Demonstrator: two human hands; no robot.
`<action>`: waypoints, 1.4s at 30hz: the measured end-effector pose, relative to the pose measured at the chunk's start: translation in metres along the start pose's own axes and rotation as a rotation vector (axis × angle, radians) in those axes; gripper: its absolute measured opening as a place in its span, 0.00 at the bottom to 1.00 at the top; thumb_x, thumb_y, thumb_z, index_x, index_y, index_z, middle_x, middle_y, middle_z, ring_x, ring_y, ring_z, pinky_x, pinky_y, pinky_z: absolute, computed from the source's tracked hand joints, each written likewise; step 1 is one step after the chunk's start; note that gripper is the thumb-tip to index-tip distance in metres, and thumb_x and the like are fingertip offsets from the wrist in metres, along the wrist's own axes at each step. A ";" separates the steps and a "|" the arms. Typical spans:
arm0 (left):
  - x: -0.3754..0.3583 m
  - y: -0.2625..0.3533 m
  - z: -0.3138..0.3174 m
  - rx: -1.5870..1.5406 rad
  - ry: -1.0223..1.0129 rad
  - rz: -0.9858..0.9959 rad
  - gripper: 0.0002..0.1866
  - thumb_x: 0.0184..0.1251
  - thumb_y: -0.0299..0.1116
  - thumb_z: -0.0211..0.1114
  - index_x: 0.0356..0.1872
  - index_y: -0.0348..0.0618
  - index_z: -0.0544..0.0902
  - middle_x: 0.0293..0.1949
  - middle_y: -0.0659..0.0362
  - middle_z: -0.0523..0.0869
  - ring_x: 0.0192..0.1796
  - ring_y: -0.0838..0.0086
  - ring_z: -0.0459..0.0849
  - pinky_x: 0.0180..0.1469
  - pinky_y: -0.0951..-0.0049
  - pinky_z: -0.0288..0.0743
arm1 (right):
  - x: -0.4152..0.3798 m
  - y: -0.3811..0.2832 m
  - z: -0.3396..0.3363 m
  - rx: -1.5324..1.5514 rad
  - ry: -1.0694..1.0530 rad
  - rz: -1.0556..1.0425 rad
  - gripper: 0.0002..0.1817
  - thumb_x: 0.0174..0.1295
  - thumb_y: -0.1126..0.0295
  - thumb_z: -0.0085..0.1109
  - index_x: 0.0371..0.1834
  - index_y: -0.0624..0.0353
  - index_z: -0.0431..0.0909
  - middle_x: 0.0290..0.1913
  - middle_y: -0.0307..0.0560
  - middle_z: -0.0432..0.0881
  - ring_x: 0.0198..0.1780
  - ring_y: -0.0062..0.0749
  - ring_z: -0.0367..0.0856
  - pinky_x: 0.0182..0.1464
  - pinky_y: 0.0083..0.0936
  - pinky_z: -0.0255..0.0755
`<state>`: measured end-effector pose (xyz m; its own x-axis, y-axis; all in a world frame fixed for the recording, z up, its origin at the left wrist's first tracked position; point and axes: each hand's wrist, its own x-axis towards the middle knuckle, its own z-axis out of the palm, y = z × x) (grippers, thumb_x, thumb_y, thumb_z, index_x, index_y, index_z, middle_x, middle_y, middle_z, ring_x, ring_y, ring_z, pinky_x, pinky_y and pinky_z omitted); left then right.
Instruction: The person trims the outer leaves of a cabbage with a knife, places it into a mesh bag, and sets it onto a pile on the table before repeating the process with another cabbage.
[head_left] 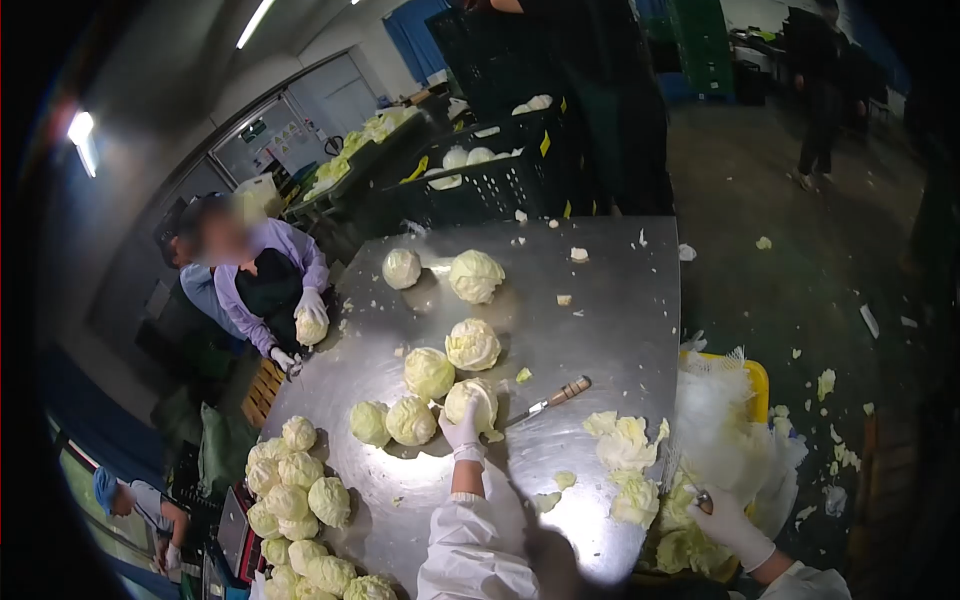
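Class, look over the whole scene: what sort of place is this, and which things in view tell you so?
Probably a vegetable trimming or packing room. The clues are many cabbages on a large metal table, a knife lying among leaf scraps, and a dark perforated crate behind.

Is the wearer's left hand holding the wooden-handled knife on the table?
No, the left hand is on a cabbage, while the knife lies apart on the metal table.

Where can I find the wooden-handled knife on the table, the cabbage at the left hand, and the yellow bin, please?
Wooden-handled knife point(568, 392), head view: on its handle.
Cabbage point(480, 397), head view: on its upper leaves, above the left hand point(462, 434).
Yellow bin point(762, 388), head view: on its rim.
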<state>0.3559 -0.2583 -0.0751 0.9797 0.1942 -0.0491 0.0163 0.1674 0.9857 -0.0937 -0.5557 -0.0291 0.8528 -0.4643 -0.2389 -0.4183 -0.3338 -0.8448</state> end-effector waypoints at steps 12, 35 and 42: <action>-0.367 0.089 -0.195 0.494 -0.228 -0.102 0.56 0.37 0.38 0.86 0.70 0.29 0.64 0.62 0.49 0.76 0.64 0.63 0.78 0.68 0.63 0.75 | -0.049 -0.075 0.089 -0.091 -0.735 -0.310 0.21 0.72 0.62 0.53 0.63 0.59 0.71 0.47 0.63 0.83 0.46 0.60 0.85 0.49 0.48 0.78; -0.472 0.061 -0.214 0.470 0.038 -0.207 0.58 0.40 0.36 0.86 0.71 0.28 0.59 0.62 0.44 0.68 0.66 0.58 0.71 0.69 0.58 0.68 | -0.112 -0.094 0.150 -0.450 -0.880 -0.554 0.12 0.69 0.66 0.53 0.45 0.66 0.72 0.36 0.59 0.83 0.33 0.55 0.87 0.36 0.45 0.83; -0.487 0.056 -0.228 0.778 -0.043 0.042 0.58 0.41 0.35 0.86 0.72 0.29 0.58 0.64 0.45 0.70 0.65 0.59 0.73 0.68 0.59 0.72 | -0.091 -0.081 0.182 -0.434 -1.008 -0.410 0.18 0.70 0.64 0.50 0.52 0.70 0.68 0.40 0.67 0.84 0.38 0.65 0.85 0.43 0.54 0.78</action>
<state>-0.1655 -0.1227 -0.0323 0.9893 0.1448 -0.0191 0.0990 -0.5685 0.8167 -0.0803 -0.3373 -0.0265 0.7291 0.5381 -0.4230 0.0397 -0.6503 -0.7587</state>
